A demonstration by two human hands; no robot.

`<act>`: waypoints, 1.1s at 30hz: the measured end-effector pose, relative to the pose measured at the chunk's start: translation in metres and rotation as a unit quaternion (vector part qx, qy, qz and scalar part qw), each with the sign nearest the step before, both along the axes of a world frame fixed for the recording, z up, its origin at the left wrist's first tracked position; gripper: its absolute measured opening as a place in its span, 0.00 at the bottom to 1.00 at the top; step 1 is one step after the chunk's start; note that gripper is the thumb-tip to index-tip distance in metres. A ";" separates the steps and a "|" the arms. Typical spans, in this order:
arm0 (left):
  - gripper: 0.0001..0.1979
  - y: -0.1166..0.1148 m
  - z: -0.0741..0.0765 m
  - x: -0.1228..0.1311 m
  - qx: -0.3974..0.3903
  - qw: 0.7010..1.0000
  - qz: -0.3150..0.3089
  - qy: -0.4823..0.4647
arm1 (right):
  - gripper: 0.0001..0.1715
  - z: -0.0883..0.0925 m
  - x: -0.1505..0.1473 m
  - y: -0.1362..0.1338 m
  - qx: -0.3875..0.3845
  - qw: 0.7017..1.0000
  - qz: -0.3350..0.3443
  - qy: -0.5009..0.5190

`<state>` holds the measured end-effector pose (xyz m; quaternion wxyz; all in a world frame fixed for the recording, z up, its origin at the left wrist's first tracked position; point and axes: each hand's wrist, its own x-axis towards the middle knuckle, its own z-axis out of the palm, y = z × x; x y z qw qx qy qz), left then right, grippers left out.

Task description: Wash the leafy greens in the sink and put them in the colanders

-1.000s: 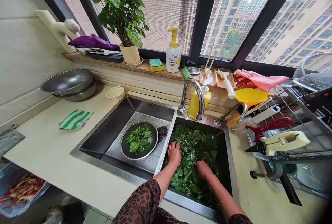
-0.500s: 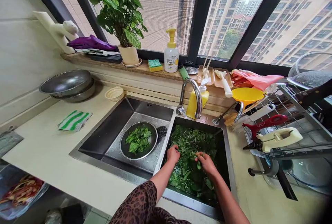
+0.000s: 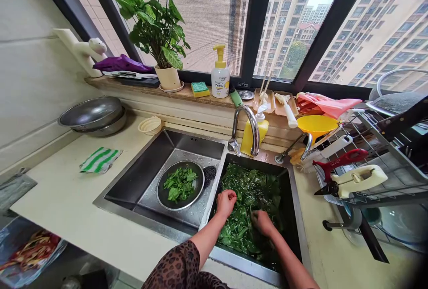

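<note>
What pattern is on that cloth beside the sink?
Green and white stripes: the cloth shows them best in the head view.

We're live on the head-worn camera, looking forward and down from the person's head, close above the steel double sink [image 3: 197, 139], left hand [image 3: 226, 203] and right hand [image 3: 262, 223], with the window frame [image 3: 257, 21] along the top.

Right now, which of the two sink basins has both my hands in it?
The right-hand basin, where your left hand and right hand are among wet greens; the left basin instead holds a metal bowl of greens.
</note>
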<state>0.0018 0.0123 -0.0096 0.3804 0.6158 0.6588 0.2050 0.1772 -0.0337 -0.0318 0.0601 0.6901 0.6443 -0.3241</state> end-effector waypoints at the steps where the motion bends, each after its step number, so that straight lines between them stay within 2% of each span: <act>1: 0.06 -0.001 0.007 -0.001 0.038 0.999 0.008 -0.028 | 0.16 0.003 0.002 0.004 0.009 0.999 -0.028 0.044; 2: 0.06 -0.002 0.014 -0.002 0.074 0.996 0.012 -0.052 | 0.19 0.006 0.004 0.007 0.017 0.990 -0.076 0.117; 3: 0.05 -0.004 0.021 -0.002 0.106 0.992 0.012 -0.073 | 0.20 0.011 0.004 0.010 0.021 0.967 -0.137 0.213; 4: 0.05 -0.007 0.028 0.000 0.135 0.987 0.007 -0.089 | 0.21 0.017 0.003 0.011 0.017 0.926 -0.202 0.317; 6: 0.05 -0.015 0.041 0.005 0.188 0.976 -0.019 -0.107 | 0.23 0.031 -0.002 0.011 -0.009 0.818 -0.298 0.492; 7: 0.04 -0.019 0.046 0.008 0.214 0.970 -0.038 -0.108 | 0.23 0.038 -0.007 0.010 -0.026 0.778 -0.311 0.545; 9: 0.05 -0.028 0.053 0.015 0.259 0.956 -0.092 -0.102 | 0.21 0.052 -0.016 0.008 -0.053 0.730 -0.306 0.609; 12: 0.06 -0.035 0.059 0.019 0.284 0.934 -0.181 -0.119 | 0.18 0.068 -0.022 0.007 -0.072 0.704 -0.302 0.638; 13: 0.05 -0.036 0.059 0.018 0.277 0.935 -0.180 -0.132 | 0.18 0.072 -0.021 0.007 -0.074 0.704 -0.312 0.633; 15: 0.02 -0.033 0.059 0.013 0.247 0.950 -0.105 -0.157 | 0.18 0.076 -0.016 0.008 -0.074 0.710 -0.331 0.617; 17: 0.14 -0.028 0.056 0.007 0.194 0.963 -0.008 -0.184 | 0.19 0.077 -0.010 0.007 -0.069 0.719 -0.329 0.609; 18: 0.22 -0.025 0.053 0.004 0.159 0.965 0.012 -0.206 | 0.19 0.078 -0.009 0.007 -0.067 0.723 -0.320 0.609; 20: 0.32 -0.020 0.045 0.002 0.076 0.959 -0.003 -0.275 | 0.18 0.078 -0.007 0.006 -0.072 0.728 -0.299 0.612; 21: 0.30 -0.018 0.041 0.002 0.034 0.949 -0.014 -0.313 | 0.18 0.078 -0.007 0.005 -0.077 0.730 -0.292 0.614; 23: 0.21 -0.013 0.030 0.003 -0.029 0.928 0.001 -0.371 | 0.18 0.075 -0.007 0.005 -0.085 0.733 -0.288 0.610; 26: 0.13 -0.008 0.017 0.005 -0.048 0.920 0.090 -0.377 | 0.19 0.060 0.000 0.009 -0.050 0.753 -0.309 0.579; 28: 0.10 -0.005 0.012 0.005 -0.021 0.931 0.141 -0.337 | 0.21 0.046 0.009 0.014 0.020 0.786 -0.328 0.524; 30: 0.06 -0.003 0.010 0.004 0.035 0.952 0.155 -0.262 | 0.21 0.031 0.018 0.019 0.107 0.841 -0.318 0.425; 31: 0.06 -0.003 0.010 0.003 0.065 0.966 0.135 -0.211 | 0.20 0.024 0.021 0.021 0.147 0.873 -0.293 0.362; 33: 0.12 -0.006 0.010 0.002 0.101 0.991 0.033 -0.087 | 0.18 0.012 0.023 0.023 0.189 0.934 -0.198 0.228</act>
